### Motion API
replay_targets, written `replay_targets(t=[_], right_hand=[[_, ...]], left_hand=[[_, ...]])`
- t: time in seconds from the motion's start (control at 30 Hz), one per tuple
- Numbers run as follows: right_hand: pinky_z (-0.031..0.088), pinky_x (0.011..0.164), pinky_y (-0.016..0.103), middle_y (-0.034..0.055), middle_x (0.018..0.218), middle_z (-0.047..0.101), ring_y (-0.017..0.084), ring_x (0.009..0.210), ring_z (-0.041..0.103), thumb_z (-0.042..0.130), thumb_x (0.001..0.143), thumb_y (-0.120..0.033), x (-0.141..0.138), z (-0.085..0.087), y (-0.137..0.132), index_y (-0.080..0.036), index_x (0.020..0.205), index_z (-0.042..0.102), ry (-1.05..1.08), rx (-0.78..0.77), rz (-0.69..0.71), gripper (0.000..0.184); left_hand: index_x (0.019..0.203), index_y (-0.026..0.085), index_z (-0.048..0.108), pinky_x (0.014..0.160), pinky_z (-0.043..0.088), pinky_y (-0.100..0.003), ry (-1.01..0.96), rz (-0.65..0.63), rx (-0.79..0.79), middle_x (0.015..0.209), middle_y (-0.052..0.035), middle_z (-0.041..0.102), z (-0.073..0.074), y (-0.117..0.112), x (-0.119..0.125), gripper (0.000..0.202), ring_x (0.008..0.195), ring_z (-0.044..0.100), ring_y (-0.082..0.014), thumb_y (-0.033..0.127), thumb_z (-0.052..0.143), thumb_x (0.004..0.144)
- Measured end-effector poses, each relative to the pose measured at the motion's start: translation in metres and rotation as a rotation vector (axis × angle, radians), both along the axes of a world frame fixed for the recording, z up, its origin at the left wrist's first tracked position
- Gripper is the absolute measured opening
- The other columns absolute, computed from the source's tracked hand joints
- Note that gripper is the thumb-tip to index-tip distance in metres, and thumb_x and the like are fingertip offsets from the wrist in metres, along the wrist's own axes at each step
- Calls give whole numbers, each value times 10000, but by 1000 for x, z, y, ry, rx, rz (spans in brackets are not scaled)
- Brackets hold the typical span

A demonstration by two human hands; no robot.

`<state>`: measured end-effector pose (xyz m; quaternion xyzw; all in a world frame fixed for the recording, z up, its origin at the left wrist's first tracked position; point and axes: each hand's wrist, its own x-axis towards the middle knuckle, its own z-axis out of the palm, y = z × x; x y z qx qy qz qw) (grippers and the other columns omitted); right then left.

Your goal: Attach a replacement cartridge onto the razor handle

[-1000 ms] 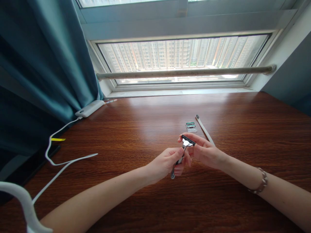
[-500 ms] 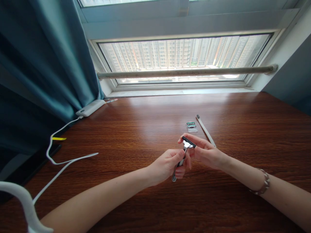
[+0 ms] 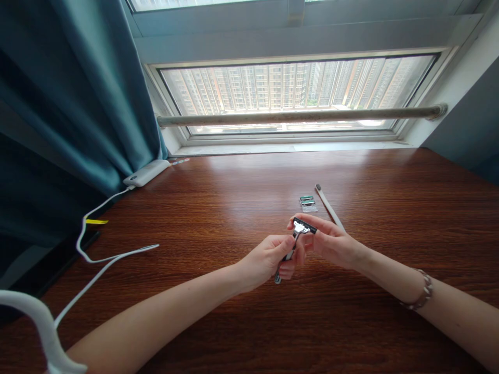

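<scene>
A razor (image 3: 300, 228) with a silver neck and a dark head is held tilted above the table. My left hand (image 3: 271, 255) is closed around its handle, thumb on top. The fingers of my right hand (image 3: 331, 240) grip the razor's head at its two ends; some of them are hidden behind it. Just beyond the hands lies a small clear case with green-edged razor blade cartridges (image 3: 307, 202). A white toothbrush (image 3: 329, 208) with a dark-bristled end rests slantwise on the table, its near end behind my right hand.
The brown wooden table (image 3: 218, 208) reaches the window sill. At the back left sits a white power bank (image 3: 147, 173) with a white cable (image 3: 80, 239). A yellow strip (image 3: 96, 222) is beside the cable. A blue curtain (image 3: 105, 93) hangs left, and a white curved tube (image 3: 35, 311) fills the lower left.
The razor has tipped slightly, its handle end a little higher and its head turned a bit to the right. Both hands keep their hold on it.
</scene>
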<state>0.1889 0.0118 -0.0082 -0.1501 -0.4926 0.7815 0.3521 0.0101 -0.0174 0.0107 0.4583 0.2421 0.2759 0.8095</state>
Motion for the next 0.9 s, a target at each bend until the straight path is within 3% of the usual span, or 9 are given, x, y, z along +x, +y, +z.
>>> replay_targets(t=[0.37, 0.9], right_hand=[[462, 695, 323, 72, 1209, 456, 107, 710, 583, 528, 800, -328, -3, 7, -3, -271, 1133, 468, -7, 1, 14, 343], [458, 718, 307, 65, 1204, 468, 121, 804, 562, 551, 785, -316, -2, 6, -3, -280, 1127, 489, -19, -16, -18, 349]], left_hand=[[700, 117, 482, 449, 161, -223, -3, -23, -5, 508, 60, 260, 1, -2, 1, 438, 446, 221, -50, 544, 423, 771], [688, 124, 464, 442, 156, -221, 25, 4, -27, 497, 67, 257, 2, -3, 2, 459, 438, 206, -45, 576, 418, 753]])
